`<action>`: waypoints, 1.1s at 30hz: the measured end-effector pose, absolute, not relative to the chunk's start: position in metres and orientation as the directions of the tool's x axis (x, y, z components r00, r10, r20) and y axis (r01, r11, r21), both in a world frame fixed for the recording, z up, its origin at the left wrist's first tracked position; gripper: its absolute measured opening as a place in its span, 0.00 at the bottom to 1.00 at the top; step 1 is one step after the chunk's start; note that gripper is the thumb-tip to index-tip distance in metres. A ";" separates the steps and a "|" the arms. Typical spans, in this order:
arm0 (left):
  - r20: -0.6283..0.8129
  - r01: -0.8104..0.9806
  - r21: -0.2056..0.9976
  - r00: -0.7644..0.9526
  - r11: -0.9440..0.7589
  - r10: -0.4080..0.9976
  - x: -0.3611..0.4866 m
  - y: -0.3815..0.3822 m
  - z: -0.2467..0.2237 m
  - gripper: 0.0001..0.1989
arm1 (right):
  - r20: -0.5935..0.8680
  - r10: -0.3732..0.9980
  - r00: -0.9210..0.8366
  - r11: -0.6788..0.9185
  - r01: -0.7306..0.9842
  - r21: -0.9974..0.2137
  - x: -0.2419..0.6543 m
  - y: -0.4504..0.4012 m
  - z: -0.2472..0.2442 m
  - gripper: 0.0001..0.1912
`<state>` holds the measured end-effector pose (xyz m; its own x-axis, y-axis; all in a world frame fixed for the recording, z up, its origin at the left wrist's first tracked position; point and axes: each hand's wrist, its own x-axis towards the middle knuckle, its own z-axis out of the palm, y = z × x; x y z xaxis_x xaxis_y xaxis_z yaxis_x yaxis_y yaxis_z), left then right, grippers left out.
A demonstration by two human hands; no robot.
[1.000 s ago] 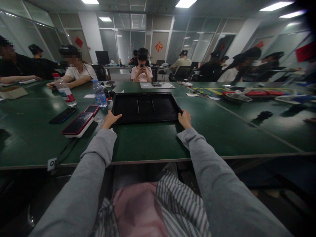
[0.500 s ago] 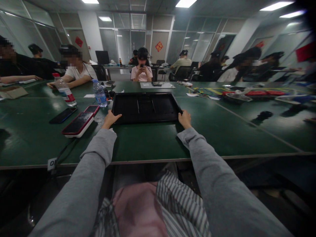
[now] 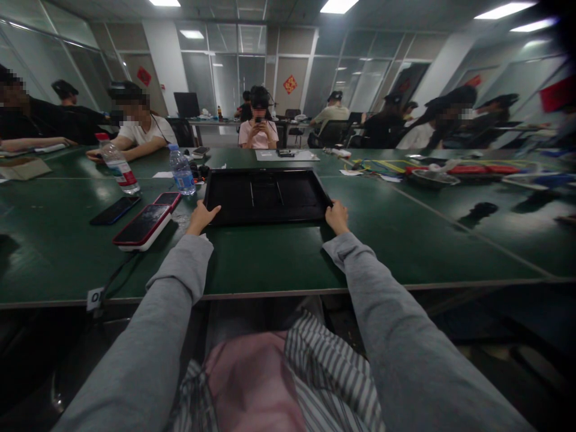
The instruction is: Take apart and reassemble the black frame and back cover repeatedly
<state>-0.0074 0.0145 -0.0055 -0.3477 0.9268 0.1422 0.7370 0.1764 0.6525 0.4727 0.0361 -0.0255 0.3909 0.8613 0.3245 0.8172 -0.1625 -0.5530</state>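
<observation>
A shallow black rectangular tray (image 3: 234,220) lies on the green table, with two thin raised lines across its inside. At its near left corner my left hand (image 3: 202,217) is closed on the edge, the thumb laid over the rim. My right hand (image 3: 337,216) grips the near right corner the same way. The fingers under the tray's edge are partly hidden on both sides.
Left of the tray stand a blue-capped water bottle (image 3: 182,171) and a red-capped bottle (image 3: 119,165). Nearer lie a dark phone (image 3: 114,210) and a phone on a white block (image 3: 143,225) with a cable. Tangled cables (image 3: 382,165) lie at right; a person (image 3: 258,133) sits opposite.
</observation>
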 end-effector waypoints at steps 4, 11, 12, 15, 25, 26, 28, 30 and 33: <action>0.154 0.749 0.639 -0.351 0.178 0.924 -0.007 0.015 -0.006 0.38 | 0.322 0.863 0.388 -0.165 0.820 -0.548 0.469 0.032 -0.022 0.27; 0.198 0.786 0.596 -0.342 0.164 0.919 -0.006 0.016 -0.008 0.35 | 0.314 0.863 0.395 -0.178 0.820 -0.543 0.462 0.027 -0.016 0.27; 0.209 0.794 0.587 -0.338 0.159 0.918 -0.006 0.017 -0.009 0.35 | 0.314 0.863 0.396 -0.177 0.819 -0.546 0.462 0.027 -0.016 0.27; 0.234 0.794 0.593 -0.333 0.138 0.913 -0.008 0.020 -0.013 0.32 | 0.318 0.861 0.397 -0.166 0.810 -0.562 0.463 0.029 -0.017 0.27; 0.296 0.505 0.862 -0.436 -0.042 0.850 -0.031 0.038 -0.020 0.15 | 0.295 0.843 0.449 -0.078 0.645 -0.760 0.486 0.042 -0.021 0.18; 0.289 0.473 0.879 -0.445 -0.051 0.848 -0.035 0.039 -0.019 0.14 | 0.263 0.853 0.451 -0.087 0.620 -0.780 0.489 0.041 -0.019 0.17; 0.252 0.417 0.908 -0.454 -0.047 0.855 -0.042 0.038 -0.016 0.13 | 0.186 0.885 0.428 -0.096 0.556 -0.826 0.491 0.037 -0.012 0.17; 0.210 0.368 0.929 -0.443 -0.036 0.871 -0.047 0.037 -0.014 0.13 | 0.129 0.916 0.381 -0.071 0.468 -0.881 0.492 0.031 -0.005 0.18; 0.187 0.329 0.943 -0.431 -0.040 0.883 -0.051 0.034 -0.013 0.13 | 0.127 0.951 0.283 0.023 0.343 -0.939 0.489 0.021 0.004 0.19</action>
